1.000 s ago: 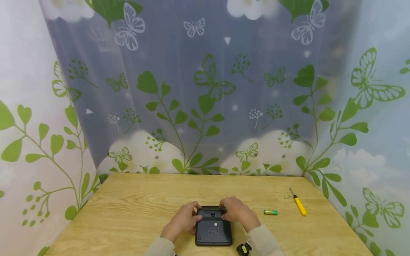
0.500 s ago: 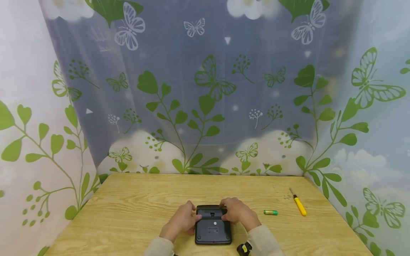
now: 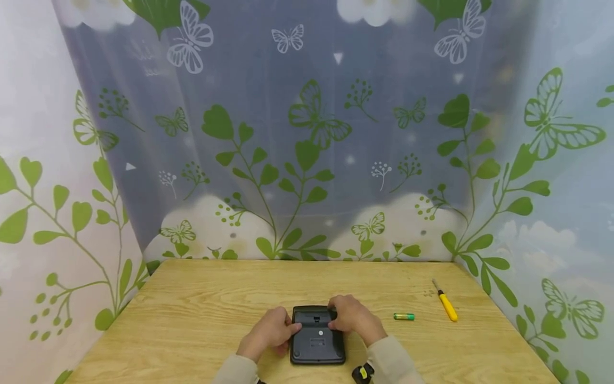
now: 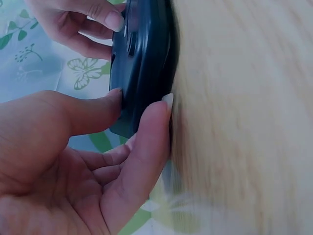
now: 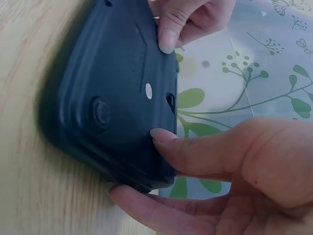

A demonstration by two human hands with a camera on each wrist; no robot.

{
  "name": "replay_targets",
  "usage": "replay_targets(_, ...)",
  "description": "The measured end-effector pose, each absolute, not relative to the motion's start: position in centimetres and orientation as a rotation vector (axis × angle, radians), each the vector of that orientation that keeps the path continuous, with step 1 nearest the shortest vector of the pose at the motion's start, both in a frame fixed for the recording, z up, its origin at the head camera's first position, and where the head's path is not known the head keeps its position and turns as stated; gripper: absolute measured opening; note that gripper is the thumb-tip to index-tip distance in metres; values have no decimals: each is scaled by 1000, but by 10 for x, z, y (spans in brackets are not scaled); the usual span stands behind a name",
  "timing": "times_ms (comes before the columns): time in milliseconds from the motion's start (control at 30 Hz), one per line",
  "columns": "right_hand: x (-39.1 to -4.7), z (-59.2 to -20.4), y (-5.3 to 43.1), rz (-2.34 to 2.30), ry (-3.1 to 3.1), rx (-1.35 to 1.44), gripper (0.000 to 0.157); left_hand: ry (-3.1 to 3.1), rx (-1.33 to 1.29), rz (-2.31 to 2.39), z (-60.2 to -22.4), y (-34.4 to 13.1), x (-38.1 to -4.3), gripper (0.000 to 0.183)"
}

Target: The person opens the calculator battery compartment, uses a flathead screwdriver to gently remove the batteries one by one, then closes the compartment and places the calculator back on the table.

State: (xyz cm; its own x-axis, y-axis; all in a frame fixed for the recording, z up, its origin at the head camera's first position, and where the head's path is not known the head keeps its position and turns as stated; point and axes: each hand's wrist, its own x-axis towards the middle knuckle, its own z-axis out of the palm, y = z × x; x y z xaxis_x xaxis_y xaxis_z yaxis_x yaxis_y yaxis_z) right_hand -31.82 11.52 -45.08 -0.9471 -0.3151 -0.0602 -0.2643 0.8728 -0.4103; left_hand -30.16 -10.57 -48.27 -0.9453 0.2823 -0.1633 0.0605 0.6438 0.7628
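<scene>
A black calculator (image 3: 318,346) lies face down on the table, its back showing a round white sticker and corner feet. My left hand (image 3: 272,332) pinches its left side, thumb on the back and index finger at the lower edge, as the left wrist view shows. On the opposite side my right hand (image 3: 354,318) grips the upper right edge. In the right wrist view the thumb of the right hand (image 5: 234,171) presses on the back, with the fingers along the side. Near the top edge a small latch slot (image 3: 316,319) is visible between the thumbs.
To the right lies a green battery (image 3: 404,316) on the wooden table (image 3: 216,288). Farther right is a screwdriver (image 3: 447,306) with a yellow handle, beside several tiny screws (image 3: 428,293). A patterned curtain (image 3: 268,133) stands behind the table.
My left index finger has come down from the calculator's top left corner to its side. The right hand keeps its grip; the whole head view has shifted slightly.
</scene>
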Motion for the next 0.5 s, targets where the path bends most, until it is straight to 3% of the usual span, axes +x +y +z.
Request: replay_targets(500,-320,-452,114,-660,2887,-401,38,2565,337,1302,-479,-106,-299,38)
